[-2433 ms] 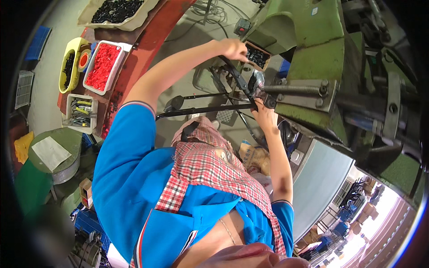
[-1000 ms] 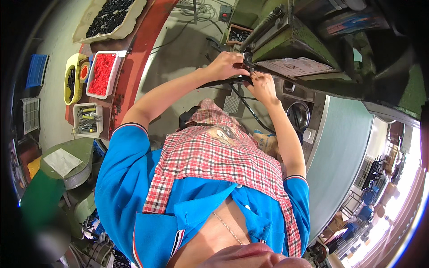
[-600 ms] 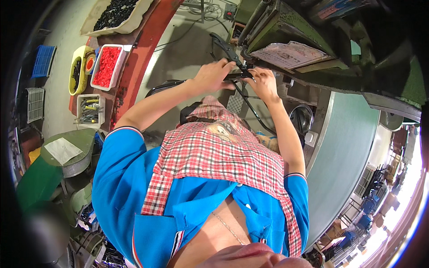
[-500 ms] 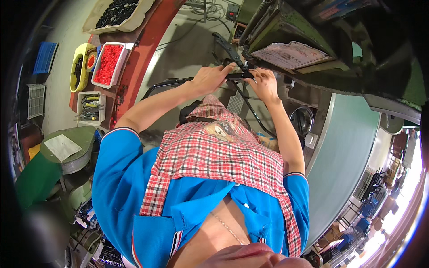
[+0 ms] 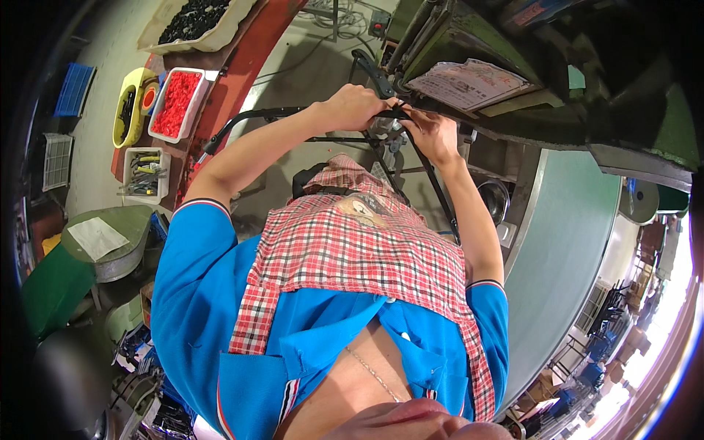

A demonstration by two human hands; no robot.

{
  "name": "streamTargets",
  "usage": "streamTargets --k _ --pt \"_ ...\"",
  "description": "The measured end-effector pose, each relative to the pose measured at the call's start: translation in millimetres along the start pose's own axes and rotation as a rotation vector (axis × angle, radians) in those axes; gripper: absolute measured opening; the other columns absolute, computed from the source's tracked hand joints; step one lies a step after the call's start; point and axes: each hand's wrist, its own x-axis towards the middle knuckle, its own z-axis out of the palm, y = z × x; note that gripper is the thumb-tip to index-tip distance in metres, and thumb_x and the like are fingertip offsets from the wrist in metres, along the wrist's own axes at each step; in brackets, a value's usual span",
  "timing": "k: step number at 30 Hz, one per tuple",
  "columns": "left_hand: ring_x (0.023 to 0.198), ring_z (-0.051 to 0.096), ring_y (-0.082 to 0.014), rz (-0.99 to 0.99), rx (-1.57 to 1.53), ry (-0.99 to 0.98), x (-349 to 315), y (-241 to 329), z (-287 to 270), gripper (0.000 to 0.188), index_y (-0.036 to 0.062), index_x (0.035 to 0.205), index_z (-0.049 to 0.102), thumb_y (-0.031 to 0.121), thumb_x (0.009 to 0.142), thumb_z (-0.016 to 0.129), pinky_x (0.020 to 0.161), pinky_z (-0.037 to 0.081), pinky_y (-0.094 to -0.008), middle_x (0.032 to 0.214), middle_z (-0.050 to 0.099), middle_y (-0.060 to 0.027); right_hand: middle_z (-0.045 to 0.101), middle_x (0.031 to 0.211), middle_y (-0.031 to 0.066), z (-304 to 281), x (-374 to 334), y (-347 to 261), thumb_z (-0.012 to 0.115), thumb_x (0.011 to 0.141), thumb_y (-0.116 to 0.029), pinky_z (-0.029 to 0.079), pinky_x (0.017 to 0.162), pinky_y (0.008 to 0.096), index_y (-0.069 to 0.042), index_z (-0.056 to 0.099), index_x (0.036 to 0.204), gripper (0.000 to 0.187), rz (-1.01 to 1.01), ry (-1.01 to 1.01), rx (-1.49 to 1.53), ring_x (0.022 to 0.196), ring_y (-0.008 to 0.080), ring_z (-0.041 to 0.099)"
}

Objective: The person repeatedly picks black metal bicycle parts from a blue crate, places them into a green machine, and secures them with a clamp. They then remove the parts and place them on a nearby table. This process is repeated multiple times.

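Just ahead of me is a black bent-tube metal frame [image 5: 275, 112], which looks like part of a folding chair or stand. One curved arm of it reaches left past my left forearm, and its legs run down to the right beside my apron. My left hand [image 5: 352, 108] is closed round the tube at the upper joint. Close beside it, my right hand [image 5: 434, 138] grips the same joint, fingers curled and thumb toward the left. The fingertips partly hide the joint. A dark, flat, curved bar [image 5: 372, 73] stands beyond the hands, near the machine.
A green machine [image 5: 469, 44] with a paper sheet [image 5: 473, 82] on it rises at the far right. On the red-edged bench [image 5: 246, 73] at left stand a white bin of red parts [image 5: 178, 103], a yellow bin [image 5: 130, 110] and a tool bin [image 5: 145, 174]. Right is a pale green board [image 5: 557, 249].
The frame has turned, and its curved arm now extends farther left, with the legs showing more at right. My hands have shifted slightly, the left one a little farther away.
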Motion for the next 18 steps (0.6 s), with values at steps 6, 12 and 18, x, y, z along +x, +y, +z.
streamTargets --k 6,12,18 --pt "0.079 0.065 -0.0368 0.06 -0.1 0.005 7 -13 -1 0.027 0.0091 0.097 0.069 0.013 0.07 0.064 0.07 0.052 -0.0476 0.078 0.066 -0.0146 0.07 0.091 0.009 -11 15 2 0.074 0.082 -0.026 0.05 0.073 0.0355 -0.014 0.071 0.11 0.031 0.138 -0.127 0.105 0.081 0.0236 0.065" --pt "0.08 0.064 -0.0369 0.101 -0.116 -0.053 17 -19 -2 0.041 0.0139 0.111 0.068 0.013 0.07 0.064 0.071 0.054 -0.0475 0.078 0.064 -0.0177 0.069 0.105 0.0095 -22 29 5 0.073 0.083 -0.02 0.049 0.081 0.0387 -0.01 0.067 0.111 0.029 0.305 -0.301 0.346 0.093 0.0266 0.063" --pt "0.08 0.063 -0.0361 0.067 -0.211 -0.008 16 -35 16 0.052 0.0253 0.126 0.062 0.017 0.074 0.064 0.073 0.053 -0.0467 0.081 0.064 -0.0153 0.068 0.106 0.0122 -21 42 21 0.07 0.086 -0.032 0.048 0.084 0.0394 -0.008 0.063 0.116 0.039 0.249 -0.472 0.29 0.094 0.0296 0.062"
